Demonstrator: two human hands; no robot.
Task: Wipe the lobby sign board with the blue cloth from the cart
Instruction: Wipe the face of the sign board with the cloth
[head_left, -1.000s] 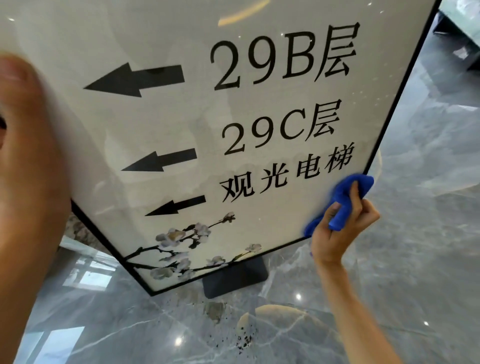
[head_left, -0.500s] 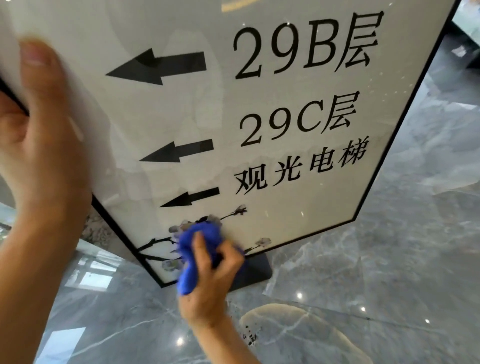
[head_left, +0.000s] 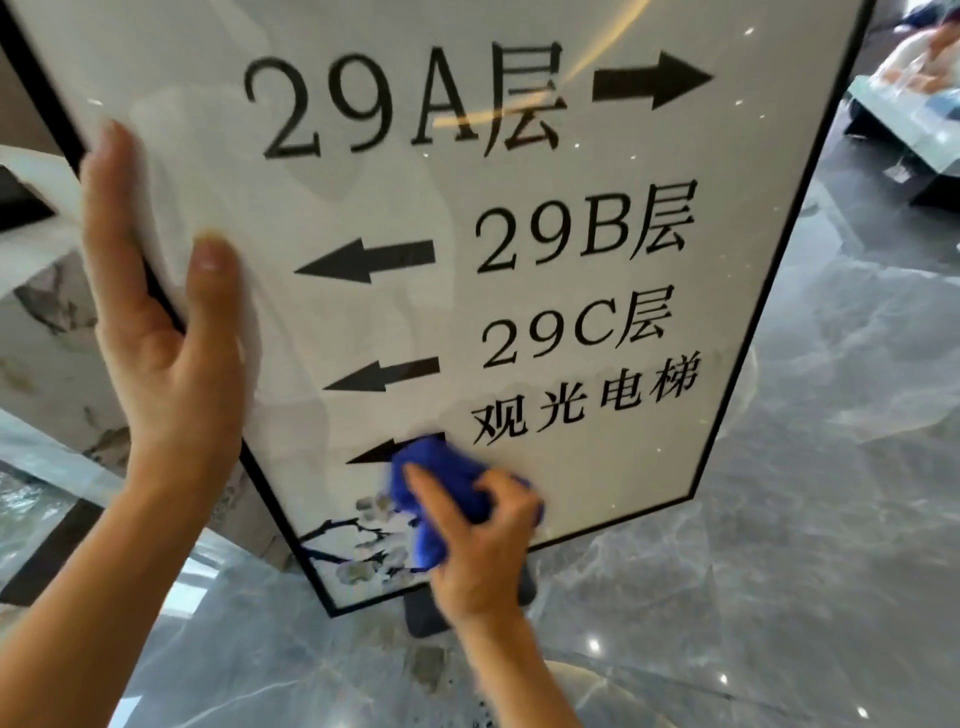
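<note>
The lobby sign board is a white panel in a thin black frame, with black arrows, floor numbers and a flower branch at the bottom. It stands tilted before me on a dark base. My left hand grips its left frame edge, thumb on the face. My right hand is shut on the bunched blue cloth and presses it against the lower part of the board, over the lowest arrow's tail and above the flower branch.
Glossy grey marble floor spreads to the right and below the sign. A pale marble block or counter stands behind the sign at left. A low glass table with things on it sits at the far right.
My right hand swept the cloth from the board's lower right corner leftward to the flower branch, then slightly up to the lowest arrow. The view has pulled back, so the 29A line shows.
</note>
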